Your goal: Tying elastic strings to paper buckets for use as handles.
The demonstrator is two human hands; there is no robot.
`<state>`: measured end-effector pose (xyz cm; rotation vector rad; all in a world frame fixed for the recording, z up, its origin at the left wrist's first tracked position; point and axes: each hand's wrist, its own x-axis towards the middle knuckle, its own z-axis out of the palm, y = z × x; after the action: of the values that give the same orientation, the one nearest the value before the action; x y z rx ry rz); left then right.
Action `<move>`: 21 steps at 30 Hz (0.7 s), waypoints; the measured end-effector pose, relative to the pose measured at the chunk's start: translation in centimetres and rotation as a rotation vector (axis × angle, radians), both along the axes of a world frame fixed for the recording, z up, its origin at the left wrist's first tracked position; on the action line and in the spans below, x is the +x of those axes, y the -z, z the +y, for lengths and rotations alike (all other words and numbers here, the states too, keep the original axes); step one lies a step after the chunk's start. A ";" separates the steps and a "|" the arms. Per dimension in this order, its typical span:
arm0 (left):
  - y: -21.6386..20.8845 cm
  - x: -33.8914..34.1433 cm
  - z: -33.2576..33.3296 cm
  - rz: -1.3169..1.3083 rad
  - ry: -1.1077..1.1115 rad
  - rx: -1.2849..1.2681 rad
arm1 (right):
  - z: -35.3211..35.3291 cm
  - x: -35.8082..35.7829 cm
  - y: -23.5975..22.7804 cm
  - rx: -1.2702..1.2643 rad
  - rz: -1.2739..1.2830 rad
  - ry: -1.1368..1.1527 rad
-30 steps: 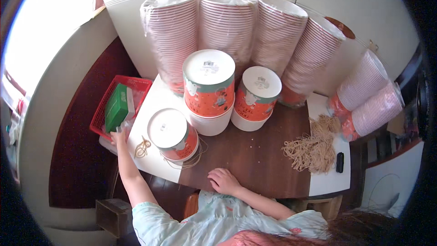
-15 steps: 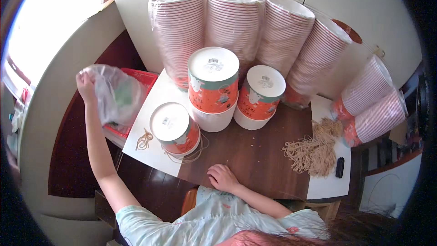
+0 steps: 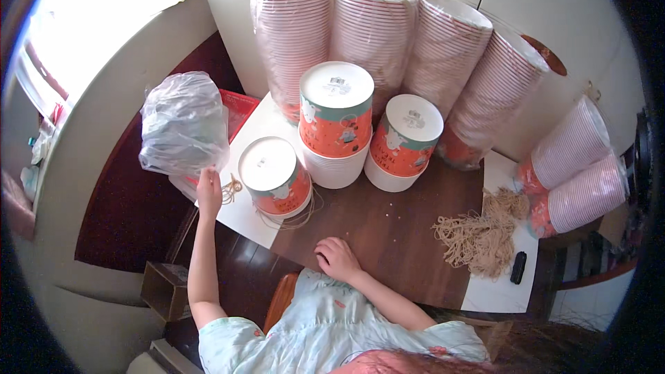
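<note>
A clear plastic bag (image 3: 183,125), puffed out over the left side, is gripped at its near corner by my left hand (image 3: 209,188), whose fingers are closed on it. My right hand (image 3: 337,259) lies on the table's near edge with nothing in it, its fingers lightly bent and apart. Just right of the left hand an upside-down paper bucket (image 3: 267,166) stands with loose tan string (image 3: 305,211) round its base. Behind it are a taller upside-down stack of orange and green buckets (image 3: 337,125) and a shorter stack (image 3: 406,140).
Tall plastic-wrapped bucket stacks (image 3: 374,34) line the table's back. Two more wrapped stacks (image 3: 578,201) lean at the right. A tan string bundle (image 3: 485,232) and a black object (image 3: 518,267) lie on the right. A red basket (image 3: 239,107) shows partly behind the bag.
My left hand has come right and toward me, drawing the plastic bag, which has puffed up over the red basket. The right hand stays at the table edge. The view has shifted slightly.
</note>
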<state>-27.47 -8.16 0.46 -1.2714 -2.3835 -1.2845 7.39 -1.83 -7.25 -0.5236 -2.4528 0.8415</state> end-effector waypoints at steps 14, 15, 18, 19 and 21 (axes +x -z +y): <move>7.4 0.5 0.4 -0.085 0.020 -0.209 | -0.1 0.1 0.2 0.041 0.053 0.021; 7.9 0.2 0.0 -0.103 0.055 -0.214 | -0.1 0.1 0.3 0.039 0.048 0.018; 6.8 1.5 0.4 -0.053 0.071 -0.214 | 0.0 0.1 0.5 0.033 0.044 0.031; 6.4 1.8 0.3 -0.052 0.074 -0.216 | 0.0 0.1 0.5 0.032 0.045 0.034; 5.7 2.3 0.3 0.086 0.006 -0.219 | 0.0 0.1 0.3 0.020 0.043 0.027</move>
<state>-25.13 -7.87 -5.22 -1.3609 -2.5143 -0.9698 7.52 -1.85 -7.58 -0.5247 -2.4079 0.8085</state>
